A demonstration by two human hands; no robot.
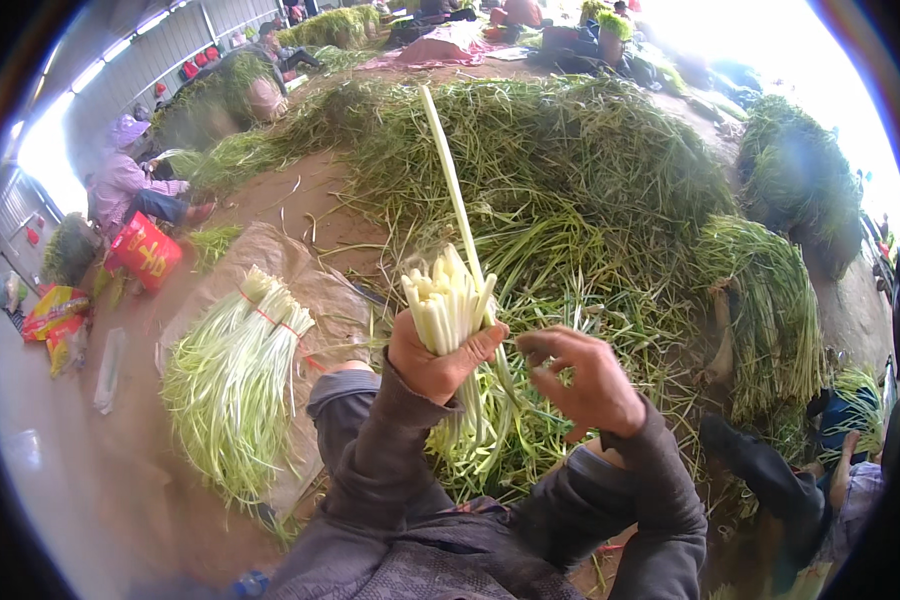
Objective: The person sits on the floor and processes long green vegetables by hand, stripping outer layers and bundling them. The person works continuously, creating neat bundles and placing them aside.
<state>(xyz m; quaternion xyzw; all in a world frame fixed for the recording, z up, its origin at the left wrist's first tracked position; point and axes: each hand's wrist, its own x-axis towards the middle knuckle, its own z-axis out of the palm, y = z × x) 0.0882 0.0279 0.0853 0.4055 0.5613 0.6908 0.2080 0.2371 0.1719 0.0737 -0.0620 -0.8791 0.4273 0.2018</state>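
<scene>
My left hand [439,360] is closed around a bunch of pale green-white stalks [444,296], their thick ends upward and leafy parts hanging below. One longer stalk [450,172] stands up well above the others at the right side of the bunch. Just to the right, my right hand [585,379] is raised with its fingers bent and apart, and I see nothing held in it. On a brown sheet [330,296] to the left lie bundles of similar stalks [232,382], bound near their pale ends with red ties. Loose green leaves [525,427] lie below and around my hands.
A large heap of green stalks and leaves [540,142] spreads ahead. More stalks [765,300] stand bunched at right. One person [131,180] sits at left near a red bag [146,251]; another person's leg [765,465] extends in at lower right. A clear bottle [250,583] lies bottom left.
</scene>
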